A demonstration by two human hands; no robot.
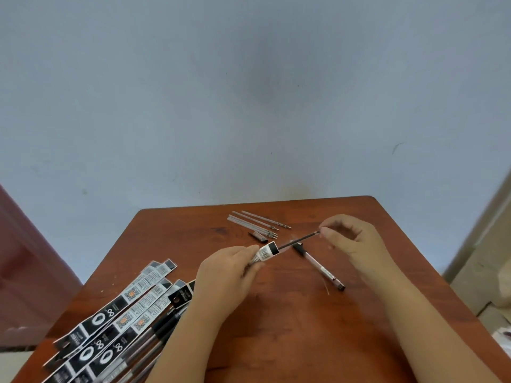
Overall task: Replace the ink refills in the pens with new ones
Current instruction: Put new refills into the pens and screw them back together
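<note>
The left hand (229,268) is gripping a black-and-white refill packet (266,252), its fingers curling round the packet's lower end, so this grip is grasping the packet. A dark new refill (300,240) is sticking out of the packet's open top and slanting up to the right. The right hand (351,239) is pinching the far tip of that refill between thumb and fingertips, so this grip is grasping the refill. Both hands are hovering over the middle of the reddish-brown surface (290,327).

Just below the refill, a pen (320,268) with a clear pinkish barrel is lying on the surface, running from upper left to lower right, its dark end under the refill. Near the far edge, a small group of pale used refills (257,223) is lying side by side, tips pointing right. A short dark pen piece (257,236) is resting just beside them, between them and the packet.

At the near left corner, a pile of more packets (116,322) is fanning out, overlapping one another, with several dark pens (154,341) lying among them. Behind the surface a pale blue wall (249,92) is filling the view.
</note>
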